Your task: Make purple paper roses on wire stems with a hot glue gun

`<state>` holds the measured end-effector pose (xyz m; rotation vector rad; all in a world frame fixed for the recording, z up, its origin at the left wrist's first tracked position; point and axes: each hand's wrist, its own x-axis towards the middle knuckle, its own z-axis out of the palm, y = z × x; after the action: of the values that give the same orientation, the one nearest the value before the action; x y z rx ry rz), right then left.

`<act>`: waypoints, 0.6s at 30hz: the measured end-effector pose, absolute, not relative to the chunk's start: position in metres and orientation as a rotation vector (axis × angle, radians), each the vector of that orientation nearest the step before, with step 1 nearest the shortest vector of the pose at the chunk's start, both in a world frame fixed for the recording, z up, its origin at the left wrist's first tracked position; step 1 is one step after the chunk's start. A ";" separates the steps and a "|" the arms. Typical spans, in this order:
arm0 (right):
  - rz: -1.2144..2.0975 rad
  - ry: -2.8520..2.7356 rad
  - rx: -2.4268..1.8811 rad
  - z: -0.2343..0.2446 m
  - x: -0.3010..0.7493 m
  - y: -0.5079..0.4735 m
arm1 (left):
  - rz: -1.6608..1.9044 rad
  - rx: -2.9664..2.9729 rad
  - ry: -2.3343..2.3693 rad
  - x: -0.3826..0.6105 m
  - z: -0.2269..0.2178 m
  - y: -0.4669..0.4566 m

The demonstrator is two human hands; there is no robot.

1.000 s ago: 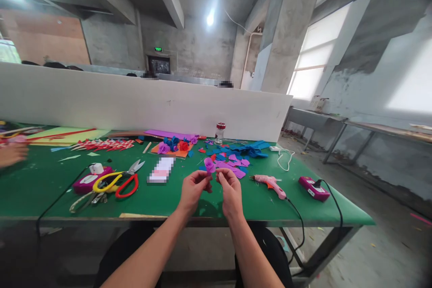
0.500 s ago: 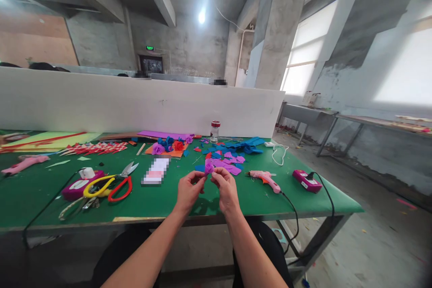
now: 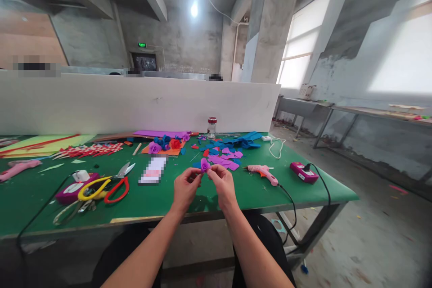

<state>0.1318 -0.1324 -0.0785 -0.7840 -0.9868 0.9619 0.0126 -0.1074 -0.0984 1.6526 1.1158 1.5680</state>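
Both my hands meet over the front of the green table [image 3: 303, 193], pinching a small purple paper flower [image 3: 204, 164] between them. My left hand [image 3: 185, 186] grips it from the left with curled fingers. From the right, my right hand [image 3: 221, 183] pinches the same flower. Loose purple paper pieces [image 3: 224, 160] and blue paper pieces [image 3: 236, 142] lie just beyond the hands. A pink glue gun [image 3: 262, 173] rests on the table to the right of my right hand.
Scissors with yellow and red handles [image 3: 103, 186] lie at the left on a magenta box [image 3: 67, 191]. Finished paper flowers [image 3: 165, 144] and a small jar [image 3: 211, 127] stand near a white partition [image 3: 135, 103]. A magenta power box [image 3: 303, 172] with a black cord sits at right.
My hands stay together on the purple flower, working it slightly. The view has swung right and a little back. Another person's hand at the far left is gone from view.
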 end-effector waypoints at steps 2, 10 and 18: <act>0.935 -1.004 -0.798 -0.077 0.131 -0.133 | 1.574 1.660 1.117 0.013 -0.098 -0.107; 0.977 -1.003 -0.829 -0.080 0.134 -0.131 | 1.583 1.695 1.128 0.012 -0.100 -0.106; 1.060 -0.979 -0.865 -0.081 0.135 -0.128 | 1.587 1.736 1.099 0.011 -0.100 -0.106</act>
<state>0.1355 -0.1282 -0.0812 -0.8655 -0.9786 1.0599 0.0113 -0.1061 -0.0996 1.7359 1.0993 1.5868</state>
